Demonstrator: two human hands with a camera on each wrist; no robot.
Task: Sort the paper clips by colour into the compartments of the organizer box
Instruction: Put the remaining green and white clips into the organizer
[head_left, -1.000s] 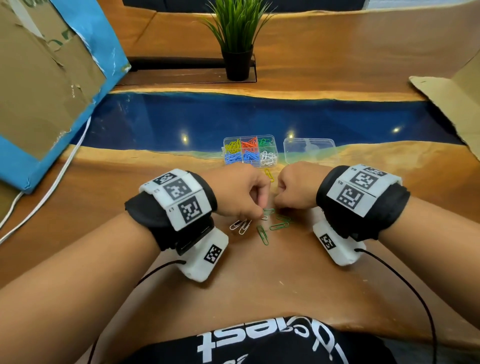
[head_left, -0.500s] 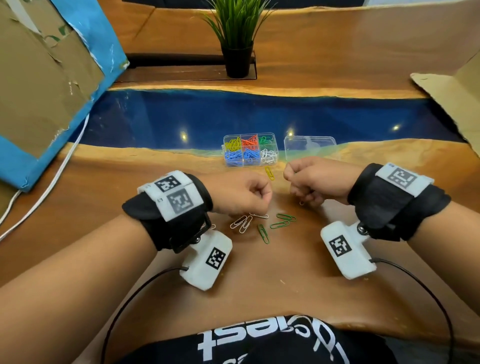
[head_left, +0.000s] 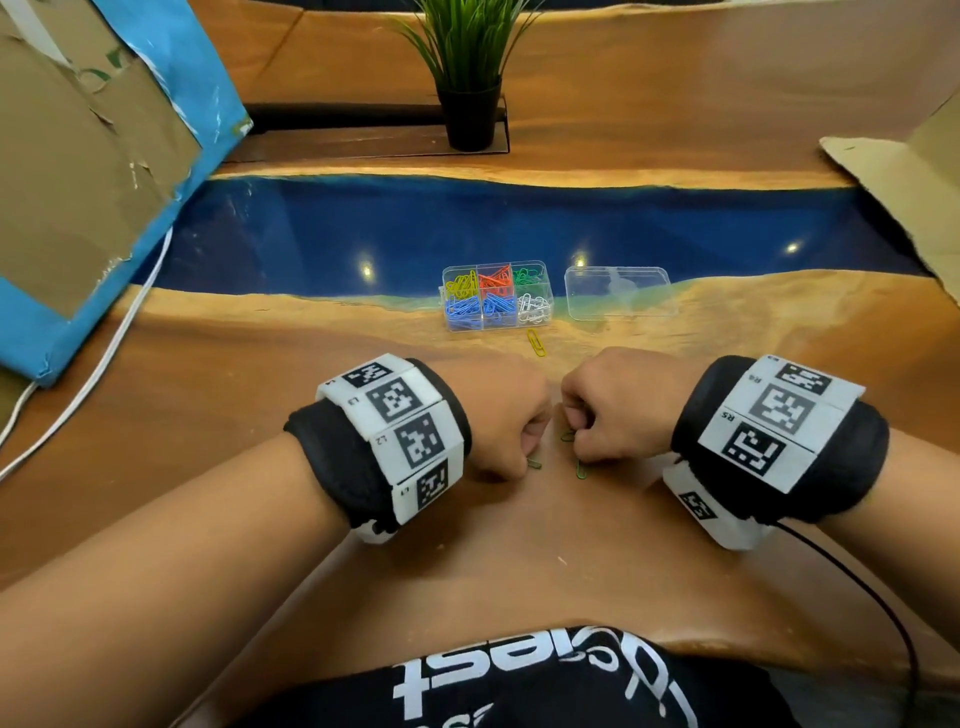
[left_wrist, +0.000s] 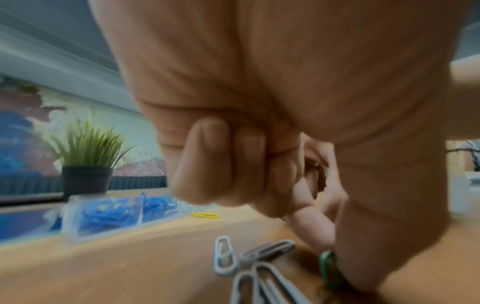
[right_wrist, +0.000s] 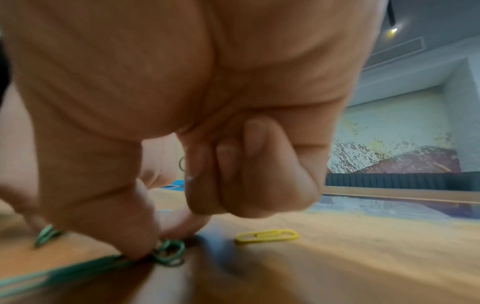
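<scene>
Head view, frame centre: both fists curl on the table, right hand (head_left: 621, 402) pinching a green clip (right_wrist: 168, 252), left hand (head_left: 498, 415) thumbing another green clip (left_wrist: 330, 269).

Bare wood lies between my knuckles and the organizer box (head_left: 496, 303) — only one yellow paper clip (head_left: 536, 343) on it. The lid (head_left: 620, 292) sits right of the box; potted plant (head_left: 469, 73) beyond.

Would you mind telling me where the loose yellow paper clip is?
In the head view the yellow paper clip lies on the table just in front of the organizer box, beyond both hands.
</scene>
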